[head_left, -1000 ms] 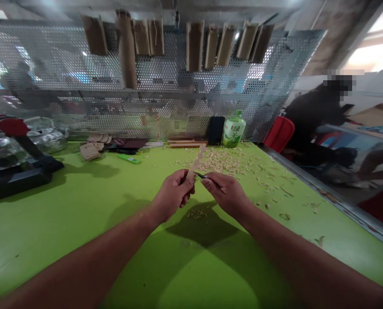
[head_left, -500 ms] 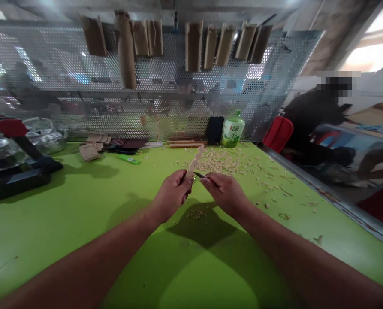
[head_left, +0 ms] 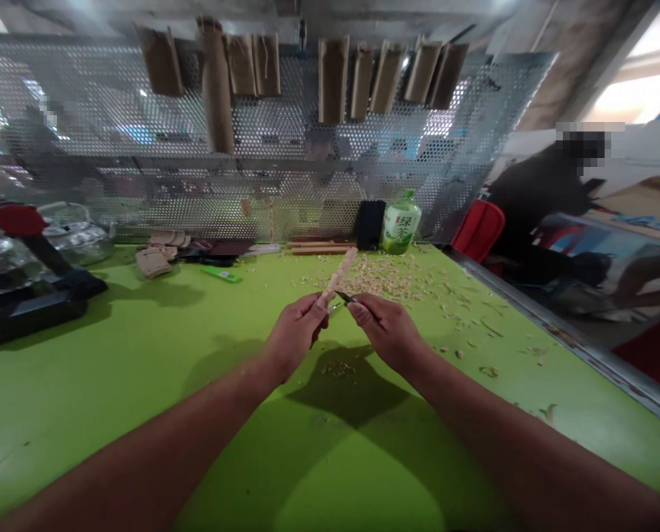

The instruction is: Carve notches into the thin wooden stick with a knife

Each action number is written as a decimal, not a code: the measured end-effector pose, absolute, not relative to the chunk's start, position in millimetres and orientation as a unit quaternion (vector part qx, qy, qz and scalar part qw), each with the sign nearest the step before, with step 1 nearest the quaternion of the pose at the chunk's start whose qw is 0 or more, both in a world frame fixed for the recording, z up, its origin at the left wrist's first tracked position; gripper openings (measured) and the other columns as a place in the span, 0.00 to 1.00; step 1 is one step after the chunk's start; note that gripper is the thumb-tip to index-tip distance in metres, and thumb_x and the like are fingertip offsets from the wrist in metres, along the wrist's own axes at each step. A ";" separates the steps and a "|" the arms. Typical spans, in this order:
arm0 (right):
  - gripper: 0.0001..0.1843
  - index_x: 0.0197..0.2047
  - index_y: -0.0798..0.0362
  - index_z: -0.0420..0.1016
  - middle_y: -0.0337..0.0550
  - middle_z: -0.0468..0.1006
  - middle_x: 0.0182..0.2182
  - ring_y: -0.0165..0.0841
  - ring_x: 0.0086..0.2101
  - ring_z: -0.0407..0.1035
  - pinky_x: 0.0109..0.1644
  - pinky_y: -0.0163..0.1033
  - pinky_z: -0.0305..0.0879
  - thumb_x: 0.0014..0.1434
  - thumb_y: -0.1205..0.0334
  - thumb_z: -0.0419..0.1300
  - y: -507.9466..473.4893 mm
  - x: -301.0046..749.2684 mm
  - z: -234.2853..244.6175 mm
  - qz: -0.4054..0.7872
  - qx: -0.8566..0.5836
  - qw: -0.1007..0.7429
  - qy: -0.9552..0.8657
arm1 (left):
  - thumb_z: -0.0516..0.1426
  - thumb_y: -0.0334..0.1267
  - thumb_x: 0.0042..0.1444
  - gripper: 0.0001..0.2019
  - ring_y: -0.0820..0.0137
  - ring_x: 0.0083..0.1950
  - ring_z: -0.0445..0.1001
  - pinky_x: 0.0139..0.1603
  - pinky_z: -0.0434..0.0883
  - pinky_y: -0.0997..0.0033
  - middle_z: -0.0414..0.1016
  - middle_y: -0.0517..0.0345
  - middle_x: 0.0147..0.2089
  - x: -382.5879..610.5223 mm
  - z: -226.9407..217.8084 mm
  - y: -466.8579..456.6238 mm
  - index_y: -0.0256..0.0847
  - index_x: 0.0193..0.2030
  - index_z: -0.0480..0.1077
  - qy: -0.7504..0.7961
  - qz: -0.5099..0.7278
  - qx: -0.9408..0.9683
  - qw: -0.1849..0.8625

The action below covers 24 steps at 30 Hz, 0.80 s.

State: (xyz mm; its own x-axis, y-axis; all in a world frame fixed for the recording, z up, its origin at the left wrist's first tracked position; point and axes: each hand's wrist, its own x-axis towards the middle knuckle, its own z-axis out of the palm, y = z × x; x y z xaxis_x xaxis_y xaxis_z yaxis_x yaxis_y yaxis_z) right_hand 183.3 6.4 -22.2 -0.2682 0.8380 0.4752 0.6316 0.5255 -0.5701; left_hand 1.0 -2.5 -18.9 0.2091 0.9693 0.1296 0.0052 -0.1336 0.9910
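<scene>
My left hand (head_left: 295,334) grips the lower end of a narrow, notched strip of pale wood (head_left: 339,275) that rises up and away from my fingers. My right hand (head_left: 388,330) is shut on a small carving knife (head_left: 345,298) with a dark blade. The blade tip sits right by the strip, close to my left fingers. Part of the knife handle is hidden inside my right fist. Both hands hover above a green tabletop (head_left: 113,414), with a loose scatter of wood shavings (head_left: 377,277) beyond them.
At the back stand a green tea bottle (head_left: 401,223), a black case (head_left: 371,224), flat wooden sticks (head_left: 321,248) and a green lighter (head_left: 222,275). A black-based machine (head_left: 30,292) stands at left. A perforated metal panel (head_left: 307,192) holds hanging paper sleeves. A seated person (head_left: 545,192) is at right.
The wooden strip has tilted further to the right, its top now leaning away from my left hand. My hands have drawn slightly closer, and the knife blade has shifted against the strip.
</scene>
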 end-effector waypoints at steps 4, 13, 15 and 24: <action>0.21 0.32 0.52 0.66 0.35 0.64 0.23 0.28 0.25 0.59 0.30 0.34 0.52 0.68 0.46 0.48 5.6 183.4 -23.7 0.143 -0.466 0.389 -0.781 | 0.56 0.48 0.60 0.14 0.78 0.23 0.60 0.20 0.63 0.79 0.61 0.65 0.26 0.6 -16.3 -4.1 0.40 0.42 0.70 0.435 0.451 0.579 0.522; 0.22 0.28 0.52 0.63 0.35 0.63 0.21 0.27 0.24 0.56 0.29 0.34 0.49 0.67 0.45 0.48 7.0 184.2 -25.1 0.124 -0.476 0.378 -0.784 | 0.55 0.49 0.61 0.12 0.82 0.17 0.58 0.13 0.56 0.82 0.63 0.68 0.26 1.1 -20.1 -5.0 0.41 0.39 0.65 0.412 0.438 0.570 0.561; 0.22 0.28 0.52 0.63 0.35 0.63 0.21 0.27 0.24 0.56 0.29 0.34 0.49 0.67 0.45 0.47 6.7 184.2 -24.4 0.115 -0.484 0.371 -0.784 | 0.54 0.48 0.61 0.12 0.82 0.17 0.59 0.13 0.57 0.82 0.62 0.69 0.25 1.7 -18.5 -6.3 0.41 0.39 0.64 0.412 0.433 0.570 0.564; 0.23 0.28 0.52 0.62 0.35 0.63 0.21 0.28 0.24 0.57 0.29 0.34 0.48 0.67 0.45 0.46 6.3 183.6 -22.6 0.107 -0.509 0.351 -0.779 | 0.55 0.48 0.61 0.12 0.82 0.15 0.59 0.12 0.57 0.81 0.61 0.70 0.23 3.0 -19.6 -7.0 0.41 0.37 0.63 0.404 0.426 0.567 0.577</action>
State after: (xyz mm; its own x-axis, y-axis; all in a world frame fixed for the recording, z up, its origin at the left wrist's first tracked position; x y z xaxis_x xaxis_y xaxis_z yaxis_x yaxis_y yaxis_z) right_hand 183.6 6.3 -22.6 -0.2353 0.8675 0.4384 0.7171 0.4594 -0.5242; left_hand 3.0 -7.0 -19.6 0.3104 0.9505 0.0176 -0.0341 -0.0074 0.9994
